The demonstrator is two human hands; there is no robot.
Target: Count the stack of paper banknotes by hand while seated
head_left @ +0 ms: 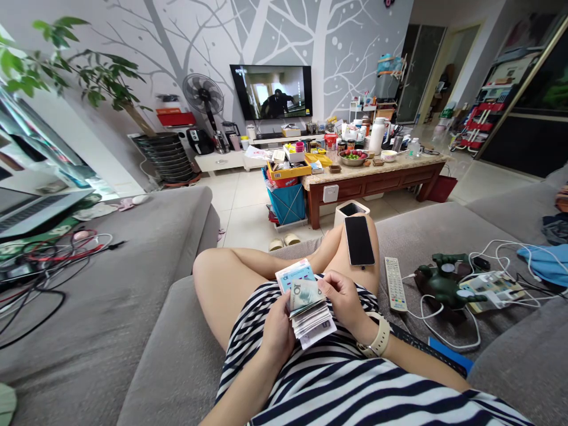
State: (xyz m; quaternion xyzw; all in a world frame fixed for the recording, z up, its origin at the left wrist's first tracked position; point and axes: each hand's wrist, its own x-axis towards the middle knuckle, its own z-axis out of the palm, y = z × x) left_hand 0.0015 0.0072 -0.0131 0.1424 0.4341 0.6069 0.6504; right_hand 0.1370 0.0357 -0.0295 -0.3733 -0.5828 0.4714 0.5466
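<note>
The left hand (278,332) is curled around the near-left side of a stack of banknotes (312,321), with its thumb laid along the edge and its fingers hidden beneath. By the right hand (347,305), closed to a pinch of thumb and forefinger, the right end of the greenish top note (303,294) is held. The stack is thus set between the two hands, over the lap, its long axis slanting from far left to near right; the top note is turned more crosswise, its free end pointed at the right hand, which is the nearer to that end. Beyond it, a blue note (296,274) is seen sticking out. Farther off, a phone (360,241) is rested on the right leg, a remote control (396,284) is laid on the sofa (166,349), and a cluttered wooden surface (377,184) is seen ahead.
</note>
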